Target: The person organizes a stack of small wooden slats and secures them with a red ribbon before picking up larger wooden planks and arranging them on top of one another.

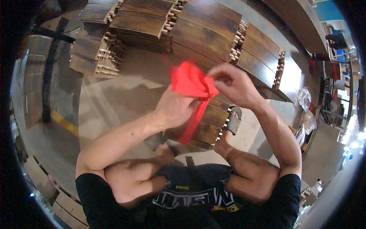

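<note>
A bright red strip of plastic or cloth [191, 82] is bunched between both hands, with a tail hanging down over a small stack of dark wooden panels [207, 124] with pale dowel pegs on their ends. My left hand [176, 108] grips the strip from below, at the knot-like gather. My right hand [231, 82] pinches its upper right end. The panel stack lies on the floor between my feet, and my sandalled right foot [232, 120] rests against its peg end.
Several larger stacks of the same dark pegged panels [198, 30] lie in rows on the concrete floor ahead. A yellow floor line [65, 122] runs at the left. Cardboard [38, 175] lies at the lower left; metal racks and plastic bags [305, 97] stand at the right.
</note>
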The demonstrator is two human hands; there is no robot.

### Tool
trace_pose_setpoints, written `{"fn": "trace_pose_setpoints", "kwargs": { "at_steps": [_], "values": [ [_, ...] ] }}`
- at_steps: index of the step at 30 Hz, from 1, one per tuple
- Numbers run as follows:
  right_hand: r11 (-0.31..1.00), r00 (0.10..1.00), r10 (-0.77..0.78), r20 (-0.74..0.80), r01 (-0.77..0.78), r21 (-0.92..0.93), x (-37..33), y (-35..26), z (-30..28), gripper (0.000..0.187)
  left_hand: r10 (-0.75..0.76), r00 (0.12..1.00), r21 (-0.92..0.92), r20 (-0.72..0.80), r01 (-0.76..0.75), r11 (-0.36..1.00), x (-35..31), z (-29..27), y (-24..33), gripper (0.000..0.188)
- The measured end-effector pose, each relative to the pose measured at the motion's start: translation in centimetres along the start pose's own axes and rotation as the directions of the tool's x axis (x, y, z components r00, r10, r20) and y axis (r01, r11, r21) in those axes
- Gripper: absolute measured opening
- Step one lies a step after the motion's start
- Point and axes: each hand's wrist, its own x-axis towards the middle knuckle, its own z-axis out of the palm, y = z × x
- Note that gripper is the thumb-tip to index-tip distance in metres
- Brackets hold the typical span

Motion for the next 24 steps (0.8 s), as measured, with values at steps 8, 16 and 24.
{"fn": "trace_pose_setpoints", "kwargs": {
  "at_steps": [8, 16, 24],
  "values": [
    [0.904, 0.942, -0.293, 0.161, 0.328, -0.273, 0.5, 5.6, 4.2, 0.033, -0.411, 0.853, -0.827, 0.321, 0.464, 0.317, -1.9, 2.1, 0.8, 0.033],
    [0.930, 0.986, 0.048, -0.158, -0.101, -0.354, -0.8, 9.0, 3.9, 0.044, -0.334, 0.694, -0.525, 0.637, 0.709, 0.472, -2.9, -3.3, 2.4, 0.037],
    [0.794, 0.954, 0.212, -0.211, -0.294, -0.532, -0.1, 15.4, 2.4, 0.023, 0.211, 0.354, -0.394, 0.911, 0.595, 0.700, -6.5, -9.6, 4.7, 0.037]
  ]
}}
